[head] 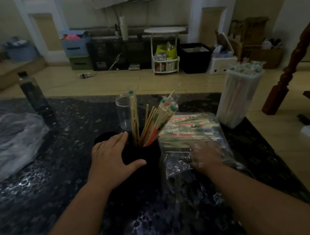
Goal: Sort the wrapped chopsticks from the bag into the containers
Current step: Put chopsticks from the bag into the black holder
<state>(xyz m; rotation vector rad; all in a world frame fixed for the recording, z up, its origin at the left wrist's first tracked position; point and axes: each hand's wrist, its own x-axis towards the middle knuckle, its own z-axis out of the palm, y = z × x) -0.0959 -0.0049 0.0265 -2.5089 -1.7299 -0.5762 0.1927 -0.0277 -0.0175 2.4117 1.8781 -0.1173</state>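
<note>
While the left hand, grip wide, rests on the black container of wrapped chopsticks, the right hand lies inside the clear bag. Its grip is blurred: cannot tell.

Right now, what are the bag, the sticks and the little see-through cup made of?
The bag looks like thin clear plastic: it is glossy and crinkled, and the right hand shows through it. The sticks look like pale bare wood or bamboo with a matte surface, and some are in printed clear wrappers. The cup is clear and smooth, plastic or glass; I cannot tell which.
</note>
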